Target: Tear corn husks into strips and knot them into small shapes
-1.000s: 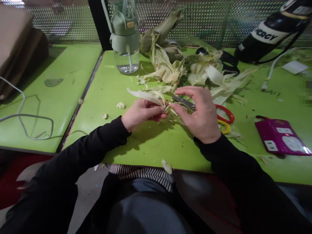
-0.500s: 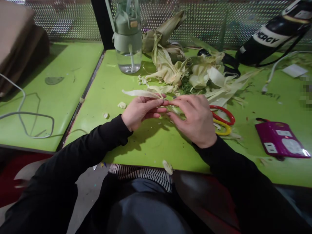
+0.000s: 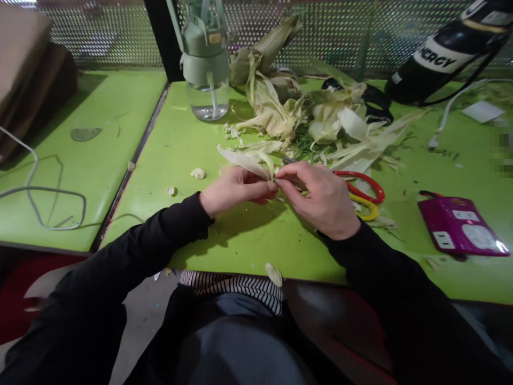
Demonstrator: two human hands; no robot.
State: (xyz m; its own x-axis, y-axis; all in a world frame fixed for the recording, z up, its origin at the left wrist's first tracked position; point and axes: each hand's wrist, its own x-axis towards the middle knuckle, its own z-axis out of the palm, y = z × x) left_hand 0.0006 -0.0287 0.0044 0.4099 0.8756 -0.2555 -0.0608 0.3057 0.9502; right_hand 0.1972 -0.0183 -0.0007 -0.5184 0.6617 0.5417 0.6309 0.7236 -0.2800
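A workroom or classroom, judging by abutting green tables (image 3: 248, 251) and perforated partition (image 3: 112, 40).

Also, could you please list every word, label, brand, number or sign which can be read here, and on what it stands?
"NERGY": on the white band of the black bottle.
White marks near this bottle's upper end: partly cut off, not readable.
Dark handwriting on the green table: too blurred to read.
Gold mark on the purple device: too small to read.
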